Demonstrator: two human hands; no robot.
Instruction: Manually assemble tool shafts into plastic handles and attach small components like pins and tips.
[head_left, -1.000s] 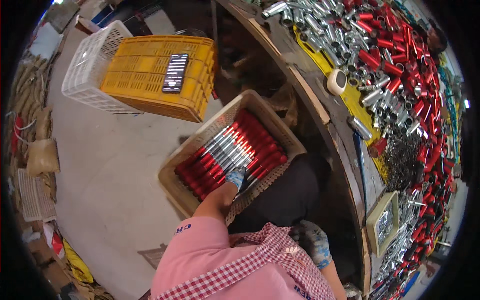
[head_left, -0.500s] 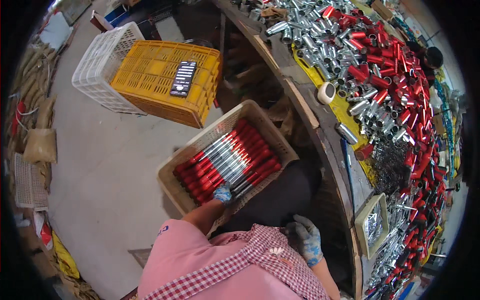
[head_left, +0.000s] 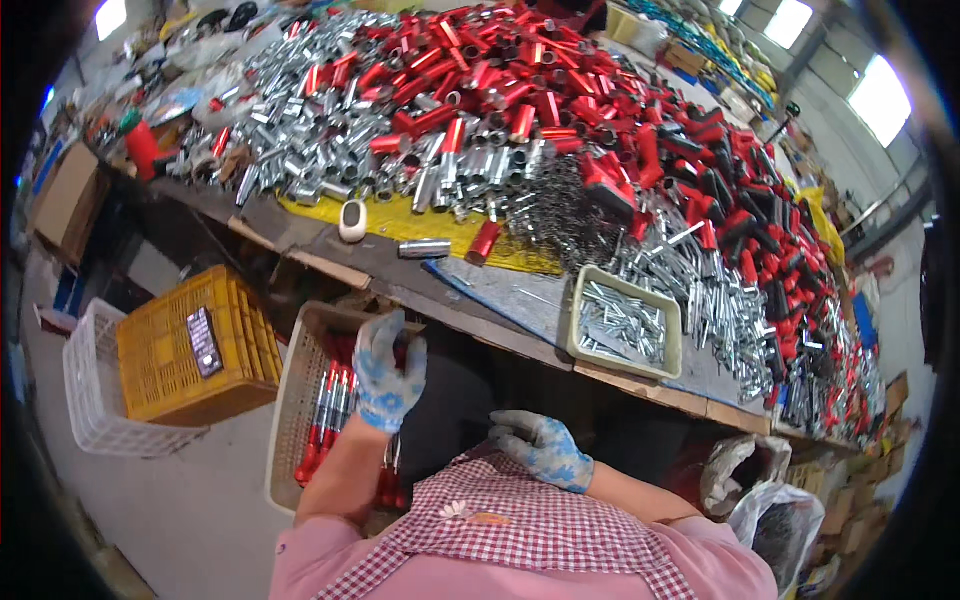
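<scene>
My left hand (head_left: 390, 372), in a grey glove with a blue-patterned back, is raised above the right side of a beige plastic crate (head_left: 283, 425). Its thumb and fingers are apart, and nothing shows between them. Below it in the crate lie rows of red-and-silver rod-shaped tools (head_left: 326, 412), partly hidden by my left forearm. My right hand (head_left: 545, 452), gloved alike, hovers or rests by the checked apron at my lap; which of the two I cannot tell. Its fingers are loosely bent and hold nothing visible.
The workbench (head_left: 480, 325) ahead bears a large heap of red and silver tubes (head_left: 450, 120). Near its edge are a white oval device (head_left: 352, 221), a loose silver tube (head_left: 425, 248) and a tray (head_left: 574, 335) of metal pins. A yellow crate (head_left: 150, 350) with a phone stands left.
The view has swung right and up toward the workbench. My left hand has left the tools in the crate and risen toward the bench edge. My right hand stays near my lap.
</scene>
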